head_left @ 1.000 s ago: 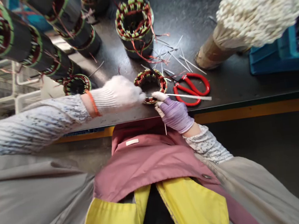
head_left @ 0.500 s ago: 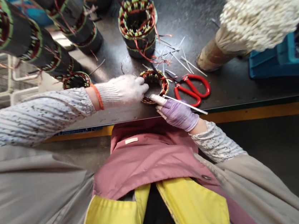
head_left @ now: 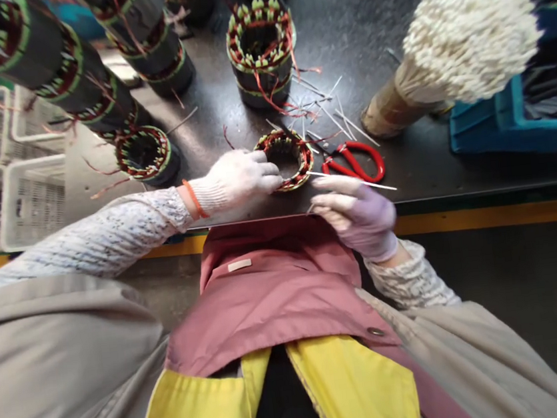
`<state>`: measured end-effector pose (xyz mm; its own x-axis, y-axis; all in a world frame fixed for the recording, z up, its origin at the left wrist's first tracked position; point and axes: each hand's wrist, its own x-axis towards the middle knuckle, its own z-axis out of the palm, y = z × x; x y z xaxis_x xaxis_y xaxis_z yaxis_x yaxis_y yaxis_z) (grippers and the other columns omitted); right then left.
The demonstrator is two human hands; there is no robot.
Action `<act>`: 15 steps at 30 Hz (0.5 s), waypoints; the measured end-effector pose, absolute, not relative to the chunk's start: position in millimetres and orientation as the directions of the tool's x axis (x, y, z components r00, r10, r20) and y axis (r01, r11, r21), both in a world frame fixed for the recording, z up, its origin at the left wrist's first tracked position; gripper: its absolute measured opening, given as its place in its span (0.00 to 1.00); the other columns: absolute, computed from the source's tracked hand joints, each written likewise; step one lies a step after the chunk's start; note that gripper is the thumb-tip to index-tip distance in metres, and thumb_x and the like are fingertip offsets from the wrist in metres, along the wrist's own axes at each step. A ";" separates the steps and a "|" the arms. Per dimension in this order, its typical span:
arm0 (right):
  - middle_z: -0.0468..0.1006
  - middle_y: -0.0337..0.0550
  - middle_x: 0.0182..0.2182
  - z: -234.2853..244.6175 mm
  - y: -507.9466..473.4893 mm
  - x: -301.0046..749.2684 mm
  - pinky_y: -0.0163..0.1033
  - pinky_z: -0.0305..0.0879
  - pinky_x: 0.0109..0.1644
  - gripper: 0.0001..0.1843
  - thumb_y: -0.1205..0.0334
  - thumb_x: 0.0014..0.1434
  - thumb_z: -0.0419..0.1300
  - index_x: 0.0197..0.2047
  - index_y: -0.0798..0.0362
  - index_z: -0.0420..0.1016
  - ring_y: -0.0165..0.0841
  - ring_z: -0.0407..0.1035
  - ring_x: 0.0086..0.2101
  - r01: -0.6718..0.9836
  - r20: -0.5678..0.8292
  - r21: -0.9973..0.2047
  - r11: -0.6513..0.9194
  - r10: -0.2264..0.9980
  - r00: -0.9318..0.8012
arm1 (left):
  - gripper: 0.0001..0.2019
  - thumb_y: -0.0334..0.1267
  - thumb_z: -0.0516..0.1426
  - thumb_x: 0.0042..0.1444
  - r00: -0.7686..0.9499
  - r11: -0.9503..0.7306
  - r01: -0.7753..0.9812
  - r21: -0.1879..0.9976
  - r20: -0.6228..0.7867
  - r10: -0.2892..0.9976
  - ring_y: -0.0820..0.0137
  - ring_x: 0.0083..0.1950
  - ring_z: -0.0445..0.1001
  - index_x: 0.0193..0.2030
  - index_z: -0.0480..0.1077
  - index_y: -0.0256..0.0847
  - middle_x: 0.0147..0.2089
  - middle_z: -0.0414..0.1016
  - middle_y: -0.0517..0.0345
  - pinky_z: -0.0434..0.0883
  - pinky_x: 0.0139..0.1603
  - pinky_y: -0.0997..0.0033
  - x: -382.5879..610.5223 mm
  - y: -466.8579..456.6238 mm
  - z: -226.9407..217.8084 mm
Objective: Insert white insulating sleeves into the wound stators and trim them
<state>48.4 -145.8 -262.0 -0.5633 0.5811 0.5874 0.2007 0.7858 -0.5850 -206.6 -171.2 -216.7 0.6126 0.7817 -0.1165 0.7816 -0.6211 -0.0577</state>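
A small motor stator (head_left: pixel 309 158), with copper windings and a green-yellow rim, lies near the table's front edge. My left hand (head_left: pixel 245 178), in a white glove, rests on its left side with the fingers curled over the rim. My right hand (head_left: pixel 359 212), in a purple glove with pale fingertips, is just off the stator's lower right and blurred. Its fingers are bent; a tiny dark tip shows at them, too small to name. A white cord (head_left: pixel 371 184) runs from the stator's right rim, above that hand. Red-handled scissors (head_left: pixel 364 159) lie right of the stator.
A taller stator (head_left: pixel 261 56) stands behind, beside scattered white cord pieces (head_left: pixel 341 118). Stacks of stators (head_left: pixel 146 153) rise at left, near white baskets (head_left: pixel 31 203). At right are a bundle of white cords (head_left: pixel 470 39) and a blue bin (head_left: pixel 480 129).
My right hand has moved right and down, away from the stator's rim. My left hand stays on the stator. The view has shifted slightly.
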 end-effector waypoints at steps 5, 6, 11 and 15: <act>0.83 0.41 0.41 -254.3 -183.0 73.9 0.41 0.82 0.41 0.05 0.63 0.63 0.65 0.43 0.46 0.81 0.35 0.81 0.39 0.062 0.542 -0.809 0.584 0.783 -0.305 | 0.13 0.40 0.51 0.69 0.541 -0.559 0.827 0.060 0.185 0.820 0.60 0.58 0.75 0.49 0.77 0.49 0.52 0.81 0.59 0.67 0.66 0.46 -196.0 -163.1 -246.8; 0.84 0.41 0.43 -255.2 -189.5 78.6 0.41 0.83 0.43 0.07 0.66 0.62 0.66 0.44 0.46 0.81 0.35 0.81 0.41 0.057 0.534 -0.808 0.587 0.768 -0.353 | 0.13 0.40 0.50 0.69 0.533 -0.560 0.824 0.084 0.215 0.818 0.61 0.59 0.75 0.50 0.77 0.48 0.52 0.81 0.59 0.65 0.69 0.46 -192.5 -162.1 -252.0; 0.83 0.43 0.50 -265.6 -207.5 96.2 0.44 0.81 0.53 0.17 0.73 0.61 0.64 0.50 0.44 0.80 0.38 0.79 0.51 0.026 0.529 -0.784 0.620 0.690 -0.494 | 0.12 0.44 0.56 0.66 0.492 -0.530 0.837 0.138 0.235 0.838 0.63 0.50 0.79 0.50 0.77 0.45 0.46 0.83 0.58 0.67 0.68 0.49 -180.8 -160.0 -266.2; 0.84 0.43 0.48 -277.8 -209.1 99.0 0.46 0.81 0.55 0.15 0.72 0.63 0.63 0.50 0.45 0.80 0.39 0.77 0.53 -0.023 0.475 -0.813 0.581 0.641 -0.603 | 0.12 0.43 0.58 0.65 0.447 -0.490 0.845 0.217 0.219 0.868 0.63 0.50 0.79 0.50 0.76 0.43 0.46 0.82 0.57 0.65 0.68 0.49 -181.3 -159.9 -264.7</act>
